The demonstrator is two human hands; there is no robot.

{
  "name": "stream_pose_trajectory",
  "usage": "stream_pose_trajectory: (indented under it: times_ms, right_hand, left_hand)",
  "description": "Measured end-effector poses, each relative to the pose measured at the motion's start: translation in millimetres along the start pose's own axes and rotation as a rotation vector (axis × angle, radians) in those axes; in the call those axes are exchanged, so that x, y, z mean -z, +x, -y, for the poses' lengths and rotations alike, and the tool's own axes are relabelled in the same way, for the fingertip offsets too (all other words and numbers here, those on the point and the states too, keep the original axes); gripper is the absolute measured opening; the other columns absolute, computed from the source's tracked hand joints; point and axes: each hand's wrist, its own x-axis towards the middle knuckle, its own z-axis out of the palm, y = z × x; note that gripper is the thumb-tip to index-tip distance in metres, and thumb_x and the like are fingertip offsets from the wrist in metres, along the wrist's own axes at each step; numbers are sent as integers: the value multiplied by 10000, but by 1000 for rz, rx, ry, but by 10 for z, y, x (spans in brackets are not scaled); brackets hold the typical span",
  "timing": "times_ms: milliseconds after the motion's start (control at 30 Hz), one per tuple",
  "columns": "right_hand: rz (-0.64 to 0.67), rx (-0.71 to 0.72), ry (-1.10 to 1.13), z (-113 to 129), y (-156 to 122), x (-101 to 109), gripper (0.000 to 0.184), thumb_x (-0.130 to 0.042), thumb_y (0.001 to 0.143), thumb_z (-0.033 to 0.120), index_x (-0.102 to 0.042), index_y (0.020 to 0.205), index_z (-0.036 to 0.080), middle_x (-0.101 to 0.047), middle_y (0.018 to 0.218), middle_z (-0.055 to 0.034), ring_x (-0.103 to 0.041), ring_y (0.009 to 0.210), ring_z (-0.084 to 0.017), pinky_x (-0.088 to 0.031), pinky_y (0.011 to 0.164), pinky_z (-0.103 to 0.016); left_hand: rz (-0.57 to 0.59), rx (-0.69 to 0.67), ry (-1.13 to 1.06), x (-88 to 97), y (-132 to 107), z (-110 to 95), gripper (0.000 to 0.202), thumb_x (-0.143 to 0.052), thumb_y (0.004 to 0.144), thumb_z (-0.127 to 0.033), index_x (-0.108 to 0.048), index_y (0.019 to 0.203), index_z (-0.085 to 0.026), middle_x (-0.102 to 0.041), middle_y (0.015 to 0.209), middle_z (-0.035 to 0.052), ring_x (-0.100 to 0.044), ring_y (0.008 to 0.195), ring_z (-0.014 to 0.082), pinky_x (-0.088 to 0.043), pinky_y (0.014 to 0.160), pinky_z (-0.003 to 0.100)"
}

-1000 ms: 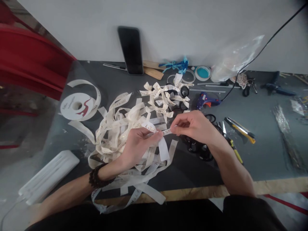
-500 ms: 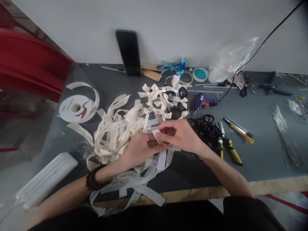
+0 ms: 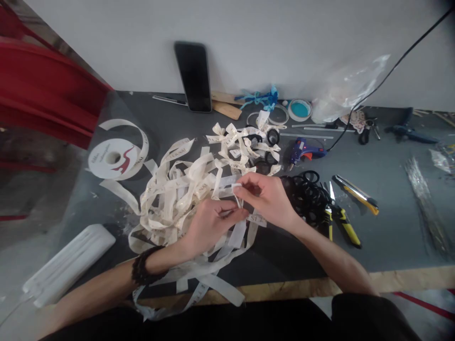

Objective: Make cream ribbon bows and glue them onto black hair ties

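Observation:
A short piece of printed cream ribbon (image 3: 239, 201) is pinched between my two hands, above a loose heap of the same ribbon (image 3: 192, 175). My right hand (image 3: 268, 196) grips its upper end between thumb and fingertips. Lower down, my left hand (image 3: 213, 220) is closed on the ribbon with thumb and forefinger; its other fingers are partly hidden. Several tied ribbon bows (image 3: 236, 147) lie just beyond my hands. Right of my right hand is a pile of black hair ties (image 3: 305, 196).
A ribbon spool (image 3: 103, 158) lies at the left and a white power strip (image 3: 71, 265) nearer me. A phone (image 3: 194, 78) leans on the wall. Rightward are a blue glue gun (image 3: 304, 150) with its cord, yellow-handled snips (image 3: 343, 225) and a box cutter (image 3: 357, 194).
My right fingertips have lifted slightly, drawing the ribbon end upward, so a narrow strip now shows between my hands. The view has shifted a little.

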Motion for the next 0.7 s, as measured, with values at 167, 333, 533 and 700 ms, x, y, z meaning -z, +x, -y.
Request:
stream_pose_trajectory:
  times_ms: [167, 333, 533, 700]
  right_hand:
    - [229, -6, -72, 39, 15, 195, 374, -642, 995, 521, -798, 1032, 182, -787, 839, -28, -697, 724, -144, -483, 648, -252]
    - [151, -20, -233, 70, 12, 244, 231, -753, 933, 409, -806, 847, 202, -753, 702, 6, -642, 612, -118, -428, 594, -256]
    - [126, -31, -224, 46, 13, 163, 175, -772, 906, 365, -807, 853, 202, -722, 676, 17, -598, 598, -105, -411, 600, -253]
    - [132, -15, -240, 39, 17, 214, 140, -773, 901, 337, -803, 843, 213, -683, 656, 28, -542, 583, -102, -380, 598, -261]
  left_hand:
    - [-199, 19, -59, 69, 54, -1, 510, -686, 965, -541, -565, 623, -182, -343, 554, -46, -282, 528, 96, -184, 483, 264]
    - [-235, 45, -347, 56, 112, 38, 532, -676, 948, -617, -622, 621, -200, -490, 551, -11, -427, 518, 124, -315, 489, 273]
    - [-237, 91, -313, 55, 120, 75, 386, -856, 813, -534, -726, 714, -185, -627, 619, 6, -518, 544, 126, -347, 481, 256]
    - [-258, 102, -275, 52, 120, 105, 358, -879, 794, -498, -746, 711, -176, -639, 611, 7, -498, 513, 109, -298, 449, 245]
